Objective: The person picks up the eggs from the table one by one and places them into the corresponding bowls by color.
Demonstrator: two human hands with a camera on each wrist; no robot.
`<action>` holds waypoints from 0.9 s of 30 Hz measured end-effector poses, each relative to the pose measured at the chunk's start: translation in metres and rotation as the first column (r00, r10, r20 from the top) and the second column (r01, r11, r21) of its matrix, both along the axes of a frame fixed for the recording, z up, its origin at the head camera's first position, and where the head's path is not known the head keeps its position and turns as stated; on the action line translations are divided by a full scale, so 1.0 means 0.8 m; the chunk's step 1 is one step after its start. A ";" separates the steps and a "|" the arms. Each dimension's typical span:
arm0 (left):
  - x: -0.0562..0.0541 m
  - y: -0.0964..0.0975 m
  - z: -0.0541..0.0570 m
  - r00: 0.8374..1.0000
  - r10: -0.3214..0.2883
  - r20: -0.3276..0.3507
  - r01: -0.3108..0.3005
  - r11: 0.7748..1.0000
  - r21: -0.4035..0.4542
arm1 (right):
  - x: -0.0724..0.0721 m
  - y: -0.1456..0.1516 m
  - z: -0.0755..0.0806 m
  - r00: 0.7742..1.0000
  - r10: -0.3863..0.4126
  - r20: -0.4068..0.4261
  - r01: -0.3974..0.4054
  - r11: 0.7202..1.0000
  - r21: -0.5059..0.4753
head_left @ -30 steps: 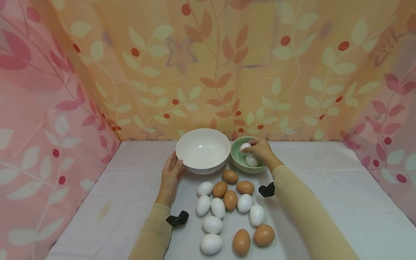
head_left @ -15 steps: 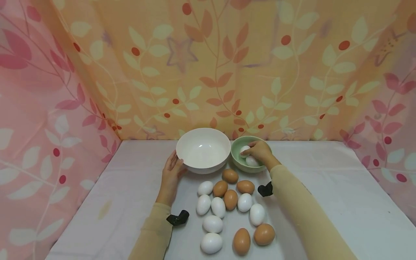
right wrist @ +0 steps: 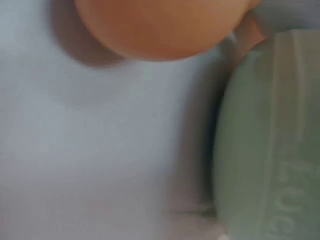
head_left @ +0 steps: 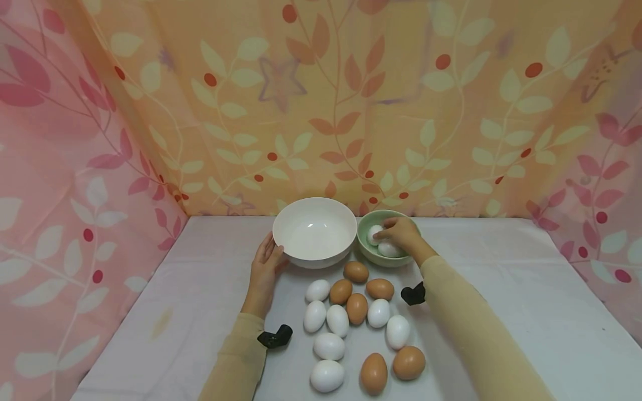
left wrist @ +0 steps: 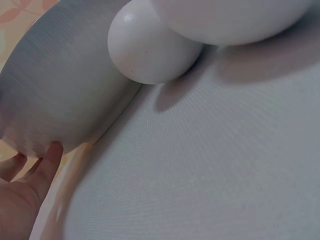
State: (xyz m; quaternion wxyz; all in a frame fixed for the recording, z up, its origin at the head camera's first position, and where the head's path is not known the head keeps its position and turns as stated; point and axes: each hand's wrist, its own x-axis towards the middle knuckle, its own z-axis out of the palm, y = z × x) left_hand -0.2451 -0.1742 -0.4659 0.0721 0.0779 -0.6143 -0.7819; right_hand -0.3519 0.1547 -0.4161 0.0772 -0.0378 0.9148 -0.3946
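At the back of the table a large white bowl (head_left: 313, 259) stands beside a smaller green bowl (head_left: 373, 257). My left hand (head_left: 263, 273) rests against the left side of the white bowl; in the left wrist view its fingertips (left wrist: 54, 150) touch the outer wall. Inside the green bowl lie two white eggs. My right hand (head_left: 405, 236) reaches in over the rim and pinches the right side of one white egg (head_left: 373, 235), low in the bowl. Under that hand sits the other white egg (head_left: 389, 249), partly covered. The right wrist view shows neither egg.
In front of the bowls lie several brown eggs (head_left: 356, 309) and several white eggs (head_left: 328, 346), the nearest ones close to the bowls. A brown egg (right wrist: 165, 25) is beside the green bowl (right wrist: 250, 145). Patterned cloth (head_left: 326, 111) hangs behind the table.
My right hand has lowered the white egg to the bottom of the green bowl, and more of the egg now shows left of the fingers. The left hand stays at the white bowl.
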 end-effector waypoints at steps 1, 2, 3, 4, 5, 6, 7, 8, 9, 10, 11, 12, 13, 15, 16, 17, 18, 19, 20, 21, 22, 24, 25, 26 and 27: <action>0.000 0.001 0.000 1.000 0.000 0.000 0.000 1.000 -0.001 | 0.003 0.002 0.004 1.000 -0.004 0.004 0.004 1.000 -0.021; 0.000 0.001 0.000 1.000 0.000 -0.002 0.000 1.000 -0.001 | 0.007 0.005 0.008 1.000 -0.002 0.002 0.002 0.999 -0.043; 0.000 0.002 0.000 1.000 0.000 -0.002 0.000 1.000 -0.001 | 0.010 0.008 0.012 1.000 -0.004 -0.002 0.004 0.998 -0.070; 0.000 0.002 0.000 1.000 -0.001 -0.004 0.001 1.000 -0.001 | 0.015 0.012 0.016 1.000 -0.004 -0.008 0.003 0.995 -0.101; 0.000 0.002 0.000 1.000 0.000 -0.003 0.000 1.000 -0.001 | 0.021 0.016 0.020 1.000 -0.004 -0.015 0.002 0.991 -0.130; 0.000 0.003 0.000 1.000 -0.001 -0.002 0.001 1.000 -0.001 | 0.027 0.020 0.023 1.000 -0.003 -0.021 0.000 0.987 -0.158; 0.000 0.003 0.000 1.000 -0.004 -0.002 0.004 1.000 -0.002 | 0.034 0.025 0.026 1.000 -0.005 -0.026 0.000 0.983 -0.184; 0.000 0.003 0.000 1.000 -0.010 -0.002 0.010 1.000 -0.005 | 0.041 0.031 0.029 0.999 -0.005 -0.034 -0.002 0.979 -0.202; 0.000 0.002 0.000 1.000 -0.014 -0.002 0.014 1.000 -0.005 | 0.049 0.035 0.031 0.999 -0.007 -0.040 -0.002 0.976 -0.219; -0.001 0.001 0.000 1.000 -0.016 -0.001 0.016 1.000 -0.009 | 0.057 0.039 0.032 0.999 -0.007 -0.041 -0.003 0.972 -0.235; -0.001 0.000 0.000 1.000 -0.016 -0.001 0.016 1.000 -0.012 | 0.064 0.043 0.033 0.999 -0.007 -0.041 -0.004 0.969 -0.247; -0.001 -0.002 0.000 1.000 -0.014 -0.003 0.014 1.000 -0.014 | 0.071 0.046 0.033 0.999 -0.004 -0.045 -0.008 0.968 -0.252; -0.002 -0.003 0.000 1.000 -0.011 -0.004 0.010 1.000 -0.016 | 0.077 0.048 0.033 0.999 -0.002 -0.049 -0.010 0.966 -0.259; -0.002 -0.006 0.000 1.000 -0.002 -0.006 0.001 1.000 -0.013 | 0.089 0.050 0.033 0.998 0.002 -0.060 -0.018 0.963 -0.269; -0.002 -0.006 0.000 1.000 -0.001 -0.008 0.001 1.000 -0.014 | 0.095 0.051 0.033 0.998 0.002 -0.064 -0.019 0.962 -0.274; -0.002 -0.006 0.000 1.000 0.000 -0.008 0.000 1.000 -0.012 | 0.101 0.053 0.033 0.997 0.000 -0.073 -0.020 0.961 -0.275; -0.002 -0.006 0.000 1.000 -0.001 -0.006 0.001 1.000 -0.010 | 0.108 0.053 0.033 0.997 -0.003 -0.079 -0.019 0.961 -0.277; -0.002 -0.006 0.000 1.000 -0.002 -0.004 0.002 1.000 -0.014 | 0.115 0.054 0.034 0.997 -0.005 -0.083 -0.019 0.960 -0.278; -0.002 -0.005 0.000 1.000 -0.003 -0.003 0.003 1.000 -0.015 | 0.122 0.055 0.033 0.997 -0.005 -0.082 -0.018 0.960 -0.278; -0.001 -0.004 0.000 1.000 -0.003 -0.002 0.003 1.000 -0.016 | 0.129 0.057 0.033 0.997 -0.005 -0.081 -0.018 0.961 -0.275; -0.001 -0.003 0.000 1.000 -0.004 -0.003 0.004 1.000 -0.021 | 0.136 0.058 0.033 0.997 -0.003 -0.077 -0.018 0.963 -0.270; -0.001 -0.001 0.000 1.000 -0.001 -0.001 0.001 1.000 -0.025 | 0.148 0.060 0.031 0.998 0.001 -0.061 -0.017 0.965 -0.263; -0.001 -0.001 0.000 1.000 0.000 -0.002 0.000 1.000 -0.024 | 0.154 0.061 0.029 0.999 0.003 -0.051 -0.016 0.966 -0.258; -0.001 0.000 0.000 1.000 0.000 -0.003 0.000 1.000 -0.020 | 0.159 0.063 0.027 0.999 0.003 -0.041 -0.014 0.967 -0.255; -0.001 0.001 0.000 1.000 -0.001 -0.002 0.001 1.000 -0.019 | 0.164 0.064 0.026 1.000 0.003 -0.030 -0.011 0.968 -0.252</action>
